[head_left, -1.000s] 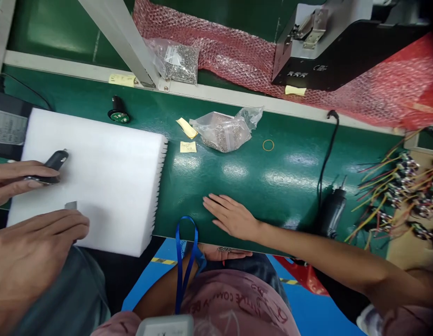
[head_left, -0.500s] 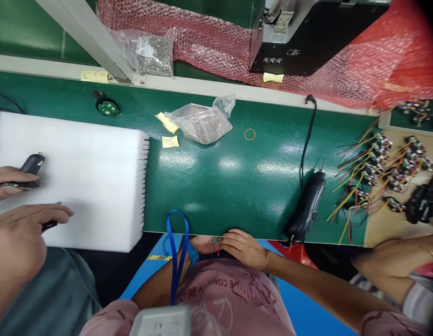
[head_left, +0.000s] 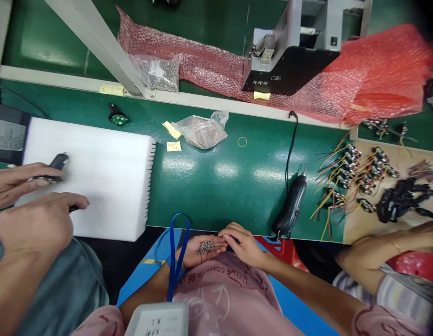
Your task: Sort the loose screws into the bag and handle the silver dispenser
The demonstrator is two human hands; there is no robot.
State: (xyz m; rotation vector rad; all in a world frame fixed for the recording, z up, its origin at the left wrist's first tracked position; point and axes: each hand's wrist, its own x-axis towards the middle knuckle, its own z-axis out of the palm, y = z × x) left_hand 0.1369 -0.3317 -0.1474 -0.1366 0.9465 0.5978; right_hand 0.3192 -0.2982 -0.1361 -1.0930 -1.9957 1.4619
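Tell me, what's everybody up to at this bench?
The person's open left hand holds small silvery metal pieces; their right hand is by its fingers. A black powered screwdriver lies on the green bench. Alongside, a co-worker's hand holds a black plug-shaped device over a white foam block.

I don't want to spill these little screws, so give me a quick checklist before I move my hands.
1. Small screws gathered in the left palm: ok.
2. Right hand free of tools: ok, none shows in it.
3. Electric screwdriver lying with its tip pointing away from you: ok.
4. Blue lanyard out of the left hand's way: not ok, it hangs across the wrist in this view.
5. Clear plastic bag beside the yellow notes sealed: cannot tell.
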